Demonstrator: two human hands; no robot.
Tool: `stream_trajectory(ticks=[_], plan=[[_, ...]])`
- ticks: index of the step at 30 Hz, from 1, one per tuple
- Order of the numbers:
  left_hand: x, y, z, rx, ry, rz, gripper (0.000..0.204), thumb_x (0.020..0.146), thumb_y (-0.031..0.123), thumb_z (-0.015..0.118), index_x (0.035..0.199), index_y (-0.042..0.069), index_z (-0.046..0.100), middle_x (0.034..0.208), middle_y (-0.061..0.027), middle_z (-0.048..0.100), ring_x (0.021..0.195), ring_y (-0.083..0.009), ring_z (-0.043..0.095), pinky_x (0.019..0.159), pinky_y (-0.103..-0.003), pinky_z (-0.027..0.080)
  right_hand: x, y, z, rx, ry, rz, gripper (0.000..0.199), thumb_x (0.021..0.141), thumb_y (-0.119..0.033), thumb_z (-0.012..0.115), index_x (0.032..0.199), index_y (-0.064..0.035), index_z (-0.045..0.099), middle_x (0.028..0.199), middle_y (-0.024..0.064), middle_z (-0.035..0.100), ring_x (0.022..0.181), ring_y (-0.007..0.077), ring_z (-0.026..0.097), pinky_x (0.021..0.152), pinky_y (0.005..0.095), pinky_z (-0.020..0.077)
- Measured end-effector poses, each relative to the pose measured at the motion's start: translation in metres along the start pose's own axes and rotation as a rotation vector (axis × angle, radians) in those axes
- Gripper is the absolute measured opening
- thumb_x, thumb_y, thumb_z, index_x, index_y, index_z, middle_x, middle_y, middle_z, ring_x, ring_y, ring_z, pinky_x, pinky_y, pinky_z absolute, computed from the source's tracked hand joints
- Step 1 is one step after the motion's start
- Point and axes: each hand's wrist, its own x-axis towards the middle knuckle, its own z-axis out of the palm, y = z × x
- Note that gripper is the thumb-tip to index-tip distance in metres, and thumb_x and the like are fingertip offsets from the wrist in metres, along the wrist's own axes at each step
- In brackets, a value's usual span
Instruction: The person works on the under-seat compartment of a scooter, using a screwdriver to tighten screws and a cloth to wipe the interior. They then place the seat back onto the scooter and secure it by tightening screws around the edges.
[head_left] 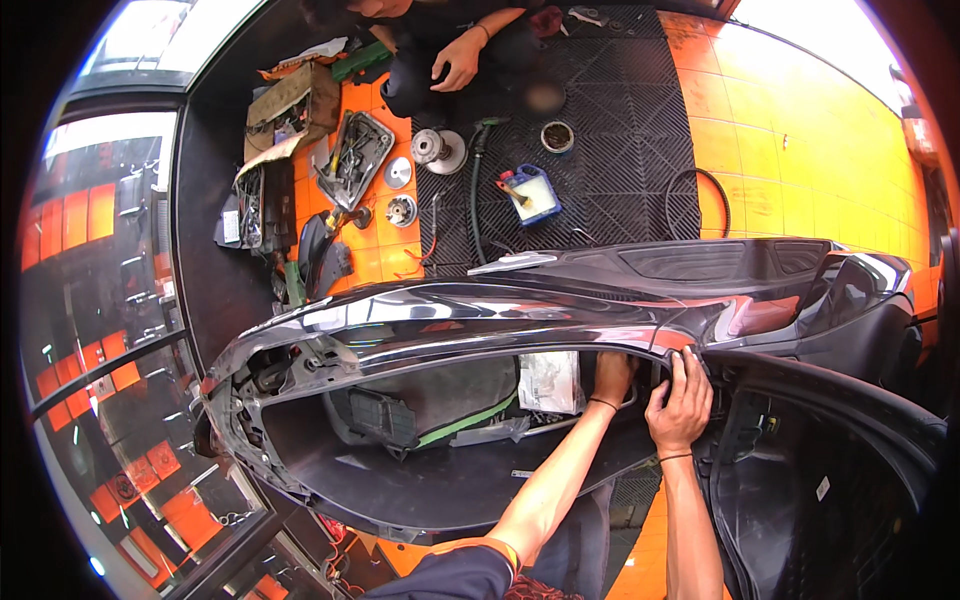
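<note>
A glossy black scooter body shell (480, 318) stretches across the middle, with a long opening along its near side. My left hand (613, 375) reaches into that opening, near its right end; the fingers are hidden under the shell's edge. Beside it, my right hand (681, 405) rests at the joint between the shell and a large black panel (800, 480). Its fingers lie stretched over the edge, with the thumb apart. Next to my left hand is a white plastic packet (549, 382). Farther left inside the opening lie a black plastic part (375, 415) and a green strip (468, 420).
Across the shell, a person's hand (458, 62) hangs over a black mat (620, 110). A blue-and-white container (532, 194), a round tin (557, 137) and a hose (478, 190) are on the mat. A tray of metal parts (356, 158) and a cardboard box (295, 110) stand at left.
</note>
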Motion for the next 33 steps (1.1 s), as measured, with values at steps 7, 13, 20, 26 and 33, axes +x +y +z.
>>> stream_trajectory(ticks=[7, 13, 20, 26, 33], plan=[[0.000, -0.008, 0.010, 0.001, -0.007, 0.000, 0.021, 0.080, 0.011, 0.067, 0.097, -0.001, 0.070, 0.094, -0.0229, 0.069, 0.089, -0.0434, 0.065, 0.083, -0.051, 0.052, 0.001, -0.001, 0.000, -0.010, 0.009, -0.010, 0.050, 0.081, -0.008, 0.059, 0.131, -0.0060, 0.058, 0.136, 0.0127, 0.059, 0.121, 0.0334, 0.059, 0.099, 0.0455, 0.0476], [-0.002, -0.010, 0.016, 0.041, 0.055, -0.007, 0.018, 0.080, 0.011, 0.066, 0.093, -0.001, 0.070, 0.091, -0.0237, 0.069, 0.086, -0.0440, 0.066, 0.081, -0.051, 0.052, 0.001, -0.001, -0.001, -0.019, 0.001, 0.002, 0.051, 0.081, -0.007, 0.059, 0.131, -0.0067, 0.057, 0.135, 0.0125, 0.060, 0.122, 0.0331, 0.058, 0.099, 0.0454, 0.0479], [-0.002, -0.007, 0.014, 0.077, 0.029, -0.046, 0.014, 0.079, 0.006, 0.066, 0.088, -0.002, 0.071, 0.089, -0.0245, 0.069, 0.085, -0.0443, 0.066, 0.079, -0.051, 0.053, -0.001, 0.001, 0.001, -0.024, -0.008, -0.003, 0.051, 0.080, -0.008, 0.059, 0.132, -0.0065, 0.056, 0.136, 0.0131, 0.059, 0.122, 0.0336, 0.058, 0.101, 0.0458, 0.0474], [0.005, -0.006, 0.008, -0.118, 0.035, -0.060, 0.015, 0.079, 0.004, 0.065, 0.091, -0.002, 0.071, 0.091, -0.0247, 0.069, 0.089, -0.0447, 0.066, 0.081, -0.051, 0.052, 0.001, 0.000, -0.001, -0.002, -0.010, -0.004, 0.051, 0.080, -0.009, 0.059, 0.131, -0.0055, 0.056, 0.136, 0.0142, 0.059, 0.123, 0.0341, 0.058, 0.101, 0.0462, 0.0471], [-0.001, -0.008, 0.003, 0.072, -0.023, 0.022, 0.016, 0.079, 0.004, 0.065, 0.091, -0.004, 0.071, 0.091, -0.0248, 0.069, 0.090, -0.0436, 0.066, 0.082, -0.050, 0.052, 0.000, 0.001, -0.002, 0.008, -0.001, -0.006, 0.050, 0.080, -0.008, 0.059, 0.129, -0.0046, 0.057, 0.135, 0.0154, 0.059, 0.121, 0.0345, 0.059, 0.099, 0.0464, 0.0483]])
